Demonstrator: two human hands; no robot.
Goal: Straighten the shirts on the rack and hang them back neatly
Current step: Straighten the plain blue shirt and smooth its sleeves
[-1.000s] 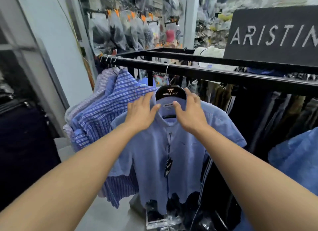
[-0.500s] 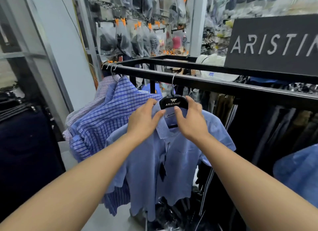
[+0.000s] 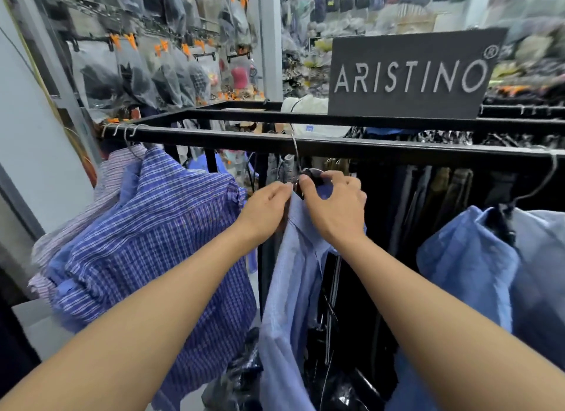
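Two grips, left hand [image 3: 266,210], right hand [image 3: 334,210], each pinching one pale-blue shirt [image 3: 290,288], one rail [image 3: 214,138]

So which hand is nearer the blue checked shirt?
Left. The left hand is just right of the blue checked shirt; the right hand is farther right, gripping the hanger.

Lighting: bright, even, diffuse; shadows soft. Focus: fairly sharp at the fingers [image 3: 336,178]; motion blur on goods [image 3: 535,43] above and right of them. Wide-angle bowing at edges.
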